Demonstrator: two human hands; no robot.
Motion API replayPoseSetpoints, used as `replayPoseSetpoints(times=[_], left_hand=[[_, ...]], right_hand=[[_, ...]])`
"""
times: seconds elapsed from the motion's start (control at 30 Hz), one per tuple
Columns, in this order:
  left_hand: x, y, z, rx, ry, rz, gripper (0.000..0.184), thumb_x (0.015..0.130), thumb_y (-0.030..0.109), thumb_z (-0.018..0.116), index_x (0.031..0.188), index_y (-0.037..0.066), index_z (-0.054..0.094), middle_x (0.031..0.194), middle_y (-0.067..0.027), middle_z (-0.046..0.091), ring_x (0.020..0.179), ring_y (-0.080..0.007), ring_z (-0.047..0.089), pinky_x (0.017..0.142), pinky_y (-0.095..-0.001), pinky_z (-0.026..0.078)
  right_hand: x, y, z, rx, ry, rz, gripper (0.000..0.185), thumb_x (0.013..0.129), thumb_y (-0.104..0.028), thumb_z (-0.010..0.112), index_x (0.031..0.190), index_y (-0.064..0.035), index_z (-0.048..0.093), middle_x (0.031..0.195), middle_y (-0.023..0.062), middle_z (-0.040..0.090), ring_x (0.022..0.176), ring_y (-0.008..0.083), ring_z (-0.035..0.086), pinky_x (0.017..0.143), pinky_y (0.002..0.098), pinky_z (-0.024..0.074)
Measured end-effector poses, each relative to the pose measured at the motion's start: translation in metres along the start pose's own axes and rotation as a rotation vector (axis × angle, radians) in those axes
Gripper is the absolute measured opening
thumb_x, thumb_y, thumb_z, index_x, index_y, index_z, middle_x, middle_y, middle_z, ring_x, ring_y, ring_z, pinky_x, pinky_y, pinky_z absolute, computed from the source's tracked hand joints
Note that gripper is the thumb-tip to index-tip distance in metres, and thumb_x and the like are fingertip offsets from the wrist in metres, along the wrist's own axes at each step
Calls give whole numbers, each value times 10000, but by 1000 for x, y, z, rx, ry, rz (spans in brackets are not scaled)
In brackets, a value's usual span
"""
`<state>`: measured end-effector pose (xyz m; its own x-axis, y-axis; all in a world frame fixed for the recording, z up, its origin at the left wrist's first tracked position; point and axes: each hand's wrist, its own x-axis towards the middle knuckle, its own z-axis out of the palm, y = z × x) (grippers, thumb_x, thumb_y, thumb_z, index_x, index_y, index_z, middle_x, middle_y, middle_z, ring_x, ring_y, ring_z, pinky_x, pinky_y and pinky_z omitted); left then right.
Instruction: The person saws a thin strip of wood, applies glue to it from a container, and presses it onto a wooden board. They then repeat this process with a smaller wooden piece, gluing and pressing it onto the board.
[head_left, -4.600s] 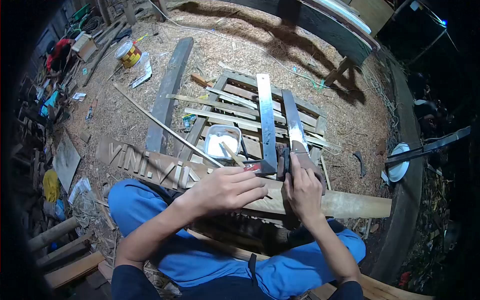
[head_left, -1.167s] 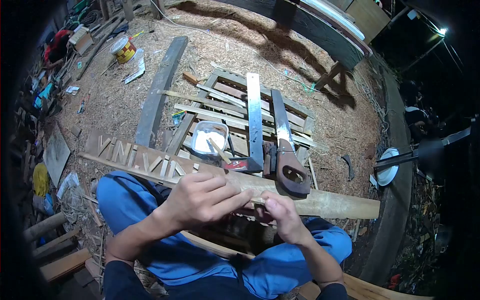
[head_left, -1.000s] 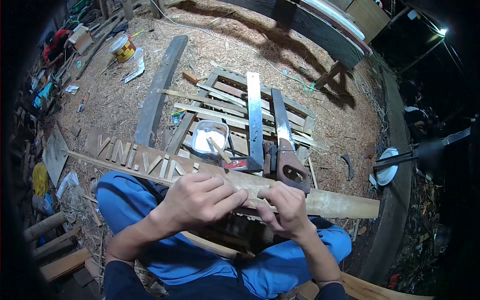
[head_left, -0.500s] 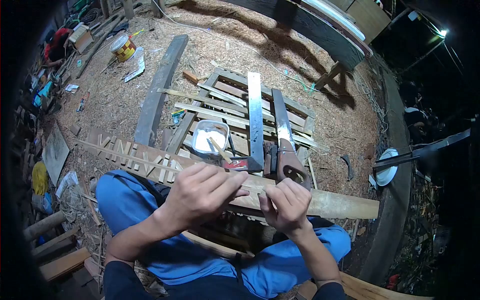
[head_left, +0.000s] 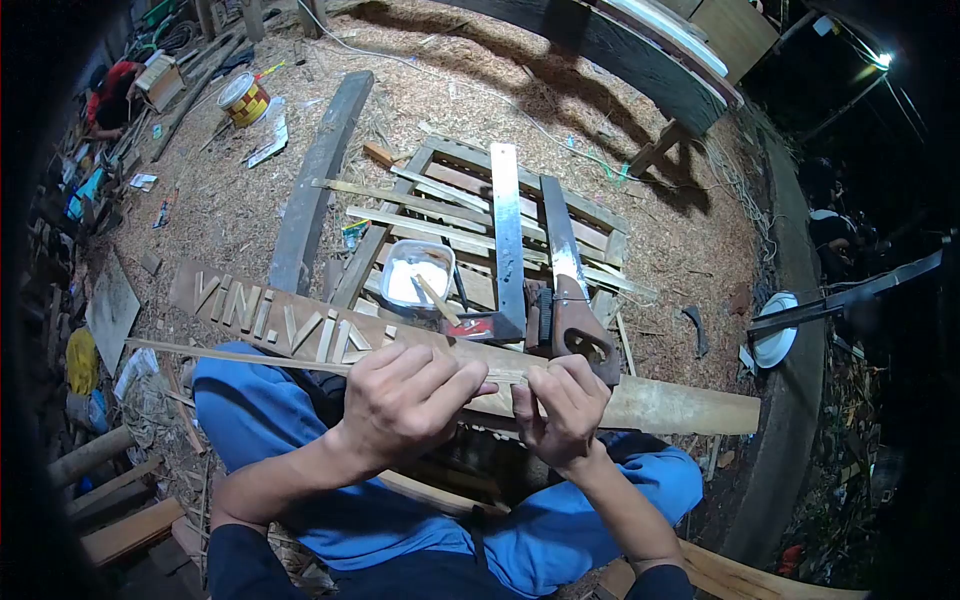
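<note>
Sawdust-strewn ground [head_left: 430, 110], lit overhead, dark beyond R side. Long plank [head_left: 680, 408] spans both knees. Thin wood strip [head_left: 240, 355] just swung down: crossed letter pcs [head_left: 327, 338] ~½ s ago, now below them, over L knee [head_left: 225, 385], so strip no longer covers lettering on plank's L part. L hand [head_left: 415, 395] knuckles up, clamped on strip. R hand [head_left: 565, 405] just beside, slight gap, fingers curled; can't tell if gripping strip end.

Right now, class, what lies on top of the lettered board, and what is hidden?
Small wood strips form letters on the board, toward its left end. The left hand and right hand hide some of the board's middle; whatever lies behind them cannot be seen.
</note>
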<state>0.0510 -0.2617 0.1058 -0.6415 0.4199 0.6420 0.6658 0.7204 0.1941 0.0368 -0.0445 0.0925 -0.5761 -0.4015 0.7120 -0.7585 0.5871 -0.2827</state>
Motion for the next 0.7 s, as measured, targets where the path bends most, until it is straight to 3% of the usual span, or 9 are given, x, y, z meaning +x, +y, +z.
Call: replayPoseSetpoints(times=[0.13,0.23,0.3,0.37,0.4,0.53,0.7], left_hand=[[0,-2,0,-17,3,-8,171,867,248,754,949,103,717,707,12,601,620,-151,585,536,-314,404],[4,-17,0,-115,1,31,202,842,260,793,959,109,728,711,11,609,621,-158,601,524,-309,421],[7,-26,-1,-198,3,61,233,817,268,825,971,115,739,717,8,616,610,-166,602,511,-305,420],[7,-30,-1,-282,83,150,328,799,313,845,1065,139,764,744,22,640,624,-151,625,518,-290,452],[7,-28,-13,-284,-14,135,332,845,282,789,1157,174,752,806,22,629,739,-162,690,614,-307,554],[11,-30,-22,-227,-9,212,328,841,303,790,1141,174,752,783,28,611,722,-155,677,599,-305,540],[11,-32,-18,-344,7,213,294,826,301,784,1096,186,763,748,35,579,683,-142,636,565,-293,497]], right_hand=[[-2,-1,1,10,-8,16,150,810,-66,775,889,-30,653,716,83,593,634,266,583,532,366,458],[0,0,-2,185,-77,99,92,845,-46,707,885,13,649,708,110,568,628,273,532,547,389,422],[6,-3,-11,481,-246,213,92,868,-54,718,896,-9,643,724,104,579,672,309,569,603,401,461],[11,-5,-20,546,-291,236,86,916,-74,677,907,4,642,762,114,579,722,302,567,662,402,453],[13,-5,-23,679,-329,301,98,941,-87,660,925,8,641,791,116,575,749,285,565,682,391,447],[10,-1,-29,1013,-489,483,159,1025,-126,602,1017,25,652,888,101,564,829,215,547,751,345,429],[2,-5,-22,1200,-518,515,223,1061,-178,596,1114,29,659,928,80,564,867,187,531,788,328,428]])
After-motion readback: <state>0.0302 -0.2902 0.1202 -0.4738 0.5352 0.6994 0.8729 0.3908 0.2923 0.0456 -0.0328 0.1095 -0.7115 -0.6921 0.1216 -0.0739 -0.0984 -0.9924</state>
